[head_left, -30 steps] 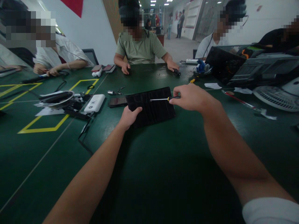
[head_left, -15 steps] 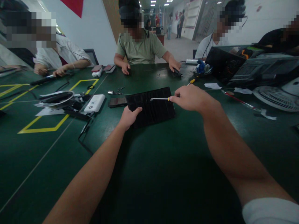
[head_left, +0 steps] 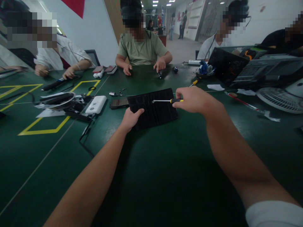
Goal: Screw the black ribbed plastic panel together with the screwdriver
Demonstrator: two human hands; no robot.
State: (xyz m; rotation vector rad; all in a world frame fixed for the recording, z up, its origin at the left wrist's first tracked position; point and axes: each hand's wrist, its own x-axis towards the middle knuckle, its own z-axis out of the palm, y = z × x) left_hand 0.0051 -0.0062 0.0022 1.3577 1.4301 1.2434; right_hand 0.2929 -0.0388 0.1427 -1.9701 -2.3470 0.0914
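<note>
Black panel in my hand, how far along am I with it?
Done: nothing clearly, though small loose bits lie beyond the black panel. In hand: your left hand grips the panel, and your right hand holds the screwdriver with its tip at the panel's face. Left: probably that spot, at least; the panel is too dark to tell more.

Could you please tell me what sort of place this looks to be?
Probably a shared workshop or training room: several people sit around a green table marked with yellow lines, the right hand holds a screwdriver, and an apparent white fan is nearby.
</note>
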